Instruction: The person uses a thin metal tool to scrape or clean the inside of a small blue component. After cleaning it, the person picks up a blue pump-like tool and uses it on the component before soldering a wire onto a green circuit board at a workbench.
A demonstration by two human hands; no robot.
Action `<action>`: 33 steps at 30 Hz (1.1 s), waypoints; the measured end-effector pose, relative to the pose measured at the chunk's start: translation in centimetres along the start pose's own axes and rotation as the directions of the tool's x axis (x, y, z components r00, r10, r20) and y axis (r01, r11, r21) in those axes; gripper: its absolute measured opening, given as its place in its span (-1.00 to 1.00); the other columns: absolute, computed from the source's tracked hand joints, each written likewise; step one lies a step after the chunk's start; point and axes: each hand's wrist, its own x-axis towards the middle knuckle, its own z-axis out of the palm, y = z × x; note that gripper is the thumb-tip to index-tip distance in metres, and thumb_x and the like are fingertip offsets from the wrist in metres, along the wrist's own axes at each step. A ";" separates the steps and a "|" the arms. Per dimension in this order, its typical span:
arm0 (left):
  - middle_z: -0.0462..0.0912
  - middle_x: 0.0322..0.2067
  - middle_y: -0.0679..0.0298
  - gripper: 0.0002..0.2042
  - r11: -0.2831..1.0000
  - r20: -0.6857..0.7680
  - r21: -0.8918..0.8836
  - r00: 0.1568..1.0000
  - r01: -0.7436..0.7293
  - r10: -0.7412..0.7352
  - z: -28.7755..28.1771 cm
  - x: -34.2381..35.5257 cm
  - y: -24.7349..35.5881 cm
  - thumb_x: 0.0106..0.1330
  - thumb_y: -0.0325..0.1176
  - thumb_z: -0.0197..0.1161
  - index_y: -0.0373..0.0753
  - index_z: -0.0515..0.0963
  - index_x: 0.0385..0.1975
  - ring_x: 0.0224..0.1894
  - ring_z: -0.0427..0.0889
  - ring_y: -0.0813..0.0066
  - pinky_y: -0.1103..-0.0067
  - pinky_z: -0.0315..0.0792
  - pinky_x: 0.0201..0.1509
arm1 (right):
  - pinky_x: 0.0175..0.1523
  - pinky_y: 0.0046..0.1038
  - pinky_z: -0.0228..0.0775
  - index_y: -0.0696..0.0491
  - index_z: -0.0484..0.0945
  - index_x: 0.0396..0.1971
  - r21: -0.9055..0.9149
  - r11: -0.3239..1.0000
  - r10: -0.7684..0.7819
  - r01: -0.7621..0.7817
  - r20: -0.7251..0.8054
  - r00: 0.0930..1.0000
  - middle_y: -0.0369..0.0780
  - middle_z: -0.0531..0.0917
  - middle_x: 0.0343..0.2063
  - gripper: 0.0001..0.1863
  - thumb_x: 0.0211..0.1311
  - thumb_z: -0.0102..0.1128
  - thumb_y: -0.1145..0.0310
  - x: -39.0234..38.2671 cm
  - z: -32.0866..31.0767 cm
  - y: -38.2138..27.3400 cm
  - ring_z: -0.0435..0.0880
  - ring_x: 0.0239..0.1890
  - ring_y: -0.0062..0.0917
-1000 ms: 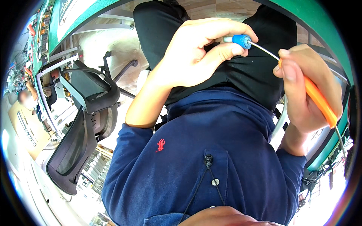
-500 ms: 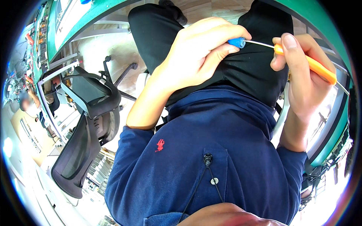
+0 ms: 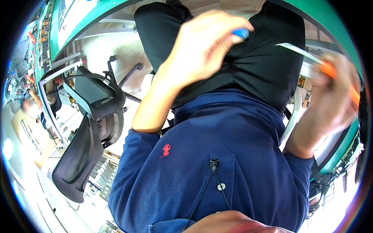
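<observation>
In my left hand, a small blue cylindrical part is pinched between thumb and fingertips, above my lap. Its end points right, toward my other hand. My right hand, blurred by motion, is closed around an orange-handled screwdriver at the right. The tool's thin, pale metal shaft points left and is smeared too. A gap separates its tip from the blue part.
Green-topped benches curve along the far edge and the right side. A black mesh office chair stands at the left. Farther left, another person is by a bench with parts. Cables hang at the lower right.
The screwdriver's shaft has come away from the blue part, as my right hand moved right and toward me. My left hand shifted slightly away from me, still holding the blue part.
</observation>
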 end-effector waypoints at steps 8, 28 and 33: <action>0.52 -0.07 -0.01 -0.78 0.619 0.060 -0.752 0.959 0.227 -0.278 0.4 0.3 1.4 0.32 -0.63 -0.01 -0.43 0.37 -0.05 0.00 0.56 0.25 0.50 0.38 0.12 | -0.44 -0.57 0.36 0.32 0.55 -0.40 0.032 0.948 -0.319 0.318 0.117 0.940 -0.10 0.51 -0.67 -0.77 0.27 0.01 0.44 0.3 -0.5 0.8 0.51 -0.60 -0.45; 0.56 -0.11 -0.06 -0.69 0.686 0.072 -0.675 0.950 0.271 -0.303 -0.9 -0.1 1.9 0.22 -0.68 0.14 -0.46 0.33 -0.03 -0.06 0.60 0.35 0.57 0.46 0.00 | -0.35 -0.49 0.43 0.28 0.49 -0.09 0.124 0.919 -0.394 0.375 0.332 0.857 -0.12 0.56 -0.55 -0.62 0.32 0.04 0.23 0.2 -1.8 1.7 0.56 -0.47 -0.40; 0.56 -0.12 -0.07 -0.67 0.665 0.075 -0.696 0.948 0.272 -0.309 -0.8 0.0 1.8 0.20 -0.70 0.16 -0.46 0.32 -0.04 -0.05 0.60 0.34 0.57 0.47 -0.01 | -0.32 -0.48 0.43 0.31 0.48 -0.09 0.103 0.939 -0.344 0.329 0.331 0.879 -0.10 0.55 -0.54 -0.67 0.30 -0.06 0.36 -0.1 -1.6 1.1 0.57 -0.47 -0.40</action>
